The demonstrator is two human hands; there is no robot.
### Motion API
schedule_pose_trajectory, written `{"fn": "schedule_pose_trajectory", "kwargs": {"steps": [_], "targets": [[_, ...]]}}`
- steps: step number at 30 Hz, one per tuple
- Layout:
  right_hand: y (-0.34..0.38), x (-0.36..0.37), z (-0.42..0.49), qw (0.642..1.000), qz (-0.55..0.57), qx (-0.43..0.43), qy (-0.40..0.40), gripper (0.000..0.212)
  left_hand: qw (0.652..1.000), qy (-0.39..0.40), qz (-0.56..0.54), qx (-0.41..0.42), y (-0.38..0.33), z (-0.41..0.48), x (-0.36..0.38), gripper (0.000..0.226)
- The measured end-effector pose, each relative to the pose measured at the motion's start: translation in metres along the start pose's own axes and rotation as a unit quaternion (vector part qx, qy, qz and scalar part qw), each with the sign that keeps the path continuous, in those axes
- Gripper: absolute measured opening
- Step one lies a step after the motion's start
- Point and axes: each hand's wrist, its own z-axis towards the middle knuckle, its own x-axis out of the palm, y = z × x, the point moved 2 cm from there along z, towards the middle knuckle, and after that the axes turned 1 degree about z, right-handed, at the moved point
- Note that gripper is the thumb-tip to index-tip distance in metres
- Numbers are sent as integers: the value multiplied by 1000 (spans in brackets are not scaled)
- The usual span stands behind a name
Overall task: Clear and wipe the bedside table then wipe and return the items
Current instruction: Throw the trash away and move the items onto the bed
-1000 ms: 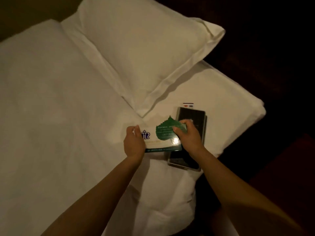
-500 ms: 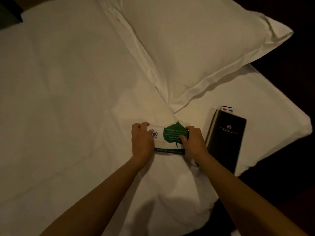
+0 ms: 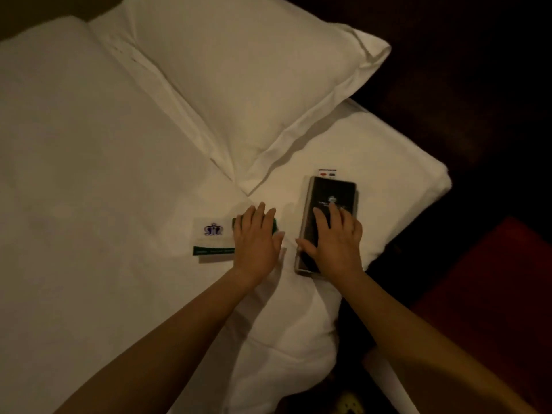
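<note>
A white card with a purple crest and green bottom strip (image 3: 212,234) lies on the white bed (image 3: 89,174). My left hand (image 3: 258,237) rests flat on its right end and covers most of a green leaf-shaped card (image 3: 275,226). To the right lies a black booklet (image 3: 331,191) with a pale emblem. My right hand (image 3: 334,237) lies on its near half, fingers spread on the cover and thumb at its left edge. A small white card with red and blue marks (image 3: 327,173) peeks out from under the booklet's far end.
A large white pillow (image 3: 254,70) lies just beyond the items. The bed's corner (image 3: 442,186) drops off to a dark floor on the right, with a red surface (image 3: 493,279) lower right.
Both hands have let go of the white and green cards, which now lie on the bed. My right hand has moved right onto the black booklet; my left hand lies flat on the cards.
</note>
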Motion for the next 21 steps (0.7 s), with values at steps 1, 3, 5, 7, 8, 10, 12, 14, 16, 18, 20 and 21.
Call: {"fn": "schedule_pose_trajectory", "kwargs": {"steps": [1, 3, 5, 7, 8, 10, 12, 14, 16, 18, 20, 21], "targets": [[-17, -4, -7, 1000, -3, 14, 0, 73, 1000, 6, -8, 16, -16, -1, 3, 52], [-51, -13, -24, 999, -7, 45, -5, 74, 998, 27, -11, 47, -46, -3, 10, 56], [-86, -21, -45, 997, -17, 80, -16, 73, 996, 43, -13, 80, -78, -6, 18, 59], [-118, -28, -67, 992, -23, 117, -28, 71, 992, 50, -12, 114, -110, -12, 27, 59], [-134, -31, -79, 990, -21, 135, -35, 71, 990, 53, -10, 130, -126, -16, 32, 58], [-164, -35, -104, 984, -19, 170, -46, 70, 985, 63, -6, 162, -159, -26, 43, 57], [-193, -37, -131, 977, -15, 205, -60, 70, 977, 80, -7, 196, -191, -37, 55, 56], [-220, -38, -157, 969, 3, 236, -78, 66, 968, 94, -7, 232, -222, -48, 65, 57], [-245, -40, -183, 959, 22, 266, -94, 64, 959, 105, -7, 263, -252, -62, 76, 58], [-269, -41, -209, 950, 33, 293, -105, 64, 951, 116, 0, 286, -280, -75, 88, 57], [-291, -41, -232, 941, 42, 317, -111, 65, 944, 127, 12, 303, -307, -88, 100, 57], [-303, -42, -243, 936, 47, 330, -112, 66, 941, 130, 18, 312, -320, -94, 105, 57]]}}
